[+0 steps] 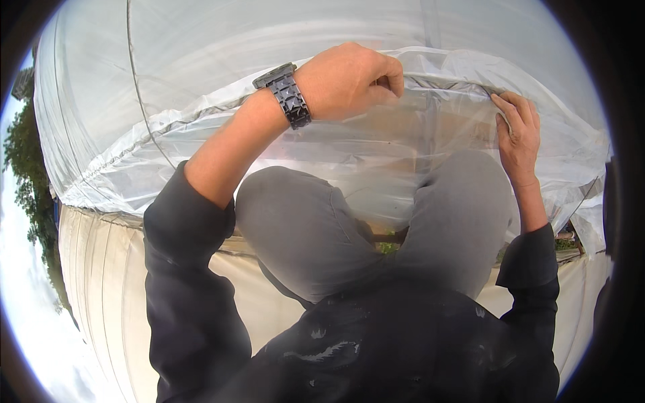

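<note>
A sheet of clear plastic film [376, 144] stretches over a curved frame in front of me. Across it runs a narrow, bent seam [208, 107], where the film is bunched and wrinkled. My left hand [349, 80], with a black link-band watch [287, 94] on the wrist, is closed just at this seam. Its fingertips curl under, so whatever they pinch is hidden. Farther right, my right hand [521, 131] has its fingers bent and pressed together on the gathered film edge by the seam.
My knees in grey trousers [309, 228] rest close against the film. A thin dark cord [132, 60] crosses the sheet at left. Beige sheeting [101, 269] lies lower down, with a gap showing greenery between my legs. Trees [30, 161] stand at far left.
</note>
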The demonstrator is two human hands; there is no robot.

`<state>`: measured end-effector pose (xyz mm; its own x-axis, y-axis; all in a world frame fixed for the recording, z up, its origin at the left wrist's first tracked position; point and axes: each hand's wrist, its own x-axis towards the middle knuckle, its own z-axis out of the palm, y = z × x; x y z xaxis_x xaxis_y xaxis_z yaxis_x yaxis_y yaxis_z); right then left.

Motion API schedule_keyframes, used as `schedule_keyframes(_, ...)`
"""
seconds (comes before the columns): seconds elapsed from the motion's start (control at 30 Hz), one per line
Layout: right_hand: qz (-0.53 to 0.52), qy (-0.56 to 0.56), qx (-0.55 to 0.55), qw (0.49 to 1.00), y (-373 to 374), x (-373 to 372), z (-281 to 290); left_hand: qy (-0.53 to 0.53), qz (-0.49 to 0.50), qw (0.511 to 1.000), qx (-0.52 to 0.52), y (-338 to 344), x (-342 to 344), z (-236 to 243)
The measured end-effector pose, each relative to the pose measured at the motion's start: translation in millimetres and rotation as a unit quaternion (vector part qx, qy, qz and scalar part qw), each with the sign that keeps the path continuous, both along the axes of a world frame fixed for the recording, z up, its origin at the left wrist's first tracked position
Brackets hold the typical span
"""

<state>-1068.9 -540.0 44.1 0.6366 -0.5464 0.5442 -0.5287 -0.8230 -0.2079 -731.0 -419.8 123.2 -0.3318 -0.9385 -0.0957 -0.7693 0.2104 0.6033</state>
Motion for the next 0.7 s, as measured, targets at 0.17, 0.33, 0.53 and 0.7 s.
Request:
schedule_keyframes(0.17, -0.004, -0.046, 0.159, 0.986, 11, 14, 25, 0.242, 0.159, 0.931, 0.22, 132, 66, -37)
schedule_keyframes(0.33, 0.165, 0.024, 0.327, 0.93, 22, 56, 70, 0.253, 0.325, 0.906, 0.1, 238, 94, -93)
schedule_keyframes(0.53, 0.272, 0.115, 0.37, 0.881, 60, 106, 101, 0.045, 0.315, 0.948, 0.02, 327, 34, -171)
schedule_keyframes(0.7, 0.286, 0.146, 0.388, 0.864, 66, 121, 99, -0.083, 0.384, 0.919, 0.048, 336, -7, -214)
